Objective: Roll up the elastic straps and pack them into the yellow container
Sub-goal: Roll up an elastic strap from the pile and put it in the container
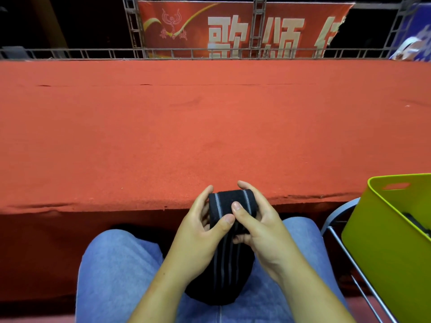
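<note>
A black elastic strap (224,257) with grey stripes is partly rolled; the roll sits between both hands, and its loose tail hangs down onto my lap. My left hand (198,231) grips the roll from the left, thumb across its front. My right hand (254,224) grips it from the right, thumb pressed on top. The yellow container (382,234) stands at the right on a chair, apart from both hands. Something dark lies inside it, mostly hidden by its wall.
A red carpeted platform (210,127) stretches across in front of me, its edge just beyond my hands. A metal truss with a red banner (233,29) runs behind it. A grey folding chair (338,231) carries the container. My knees in blue jeans (116,264) fill the foreground.
</note>
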The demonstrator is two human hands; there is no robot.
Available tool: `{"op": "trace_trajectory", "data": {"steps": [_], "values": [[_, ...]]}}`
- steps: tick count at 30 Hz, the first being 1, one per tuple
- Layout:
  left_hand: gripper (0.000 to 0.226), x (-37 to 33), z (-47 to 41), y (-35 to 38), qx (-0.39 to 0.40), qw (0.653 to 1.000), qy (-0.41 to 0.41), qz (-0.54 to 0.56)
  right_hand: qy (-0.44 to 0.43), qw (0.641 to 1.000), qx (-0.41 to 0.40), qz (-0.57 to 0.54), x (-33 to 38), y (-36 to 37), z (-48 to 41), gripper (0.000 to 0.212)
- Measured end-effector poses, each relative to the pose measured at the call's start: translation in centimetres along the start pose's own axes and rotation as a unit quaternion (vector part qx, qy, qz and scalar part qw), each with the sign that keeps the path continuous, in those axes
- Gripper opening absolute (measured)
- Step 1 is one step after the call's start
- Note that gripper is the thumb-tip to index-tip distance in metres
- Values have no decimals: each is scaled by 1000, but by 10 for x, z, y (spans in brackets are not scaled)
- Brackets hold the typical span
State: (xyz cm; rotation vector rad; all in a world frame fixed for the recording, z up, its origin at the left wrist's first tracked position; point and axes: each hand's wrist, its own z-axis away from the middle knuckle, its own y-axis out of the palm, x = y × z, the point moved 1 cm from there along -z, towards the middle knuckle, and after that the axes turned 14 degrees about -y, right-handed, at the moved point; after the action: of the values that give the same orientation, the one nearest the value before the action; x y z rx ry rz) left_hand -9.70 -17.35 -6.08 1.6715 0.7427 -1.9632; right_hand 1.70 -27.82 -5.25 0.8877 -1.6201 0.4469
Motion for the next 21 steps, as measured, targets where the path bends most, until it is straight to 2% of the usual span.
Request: {"op": "trace_trajectory", "data": {"steps": [6,15,21], "values": [[71,-2,2,0,-13,1000,7,8,27,999,32,12,1,1,0,45],[61,-3,3,0,-51,998,39,14,75,995,56,15,1,3,5,29],[62,-5,5,1,-49,997,54,1,77,996,40,-5,7,6,4,43]]}}
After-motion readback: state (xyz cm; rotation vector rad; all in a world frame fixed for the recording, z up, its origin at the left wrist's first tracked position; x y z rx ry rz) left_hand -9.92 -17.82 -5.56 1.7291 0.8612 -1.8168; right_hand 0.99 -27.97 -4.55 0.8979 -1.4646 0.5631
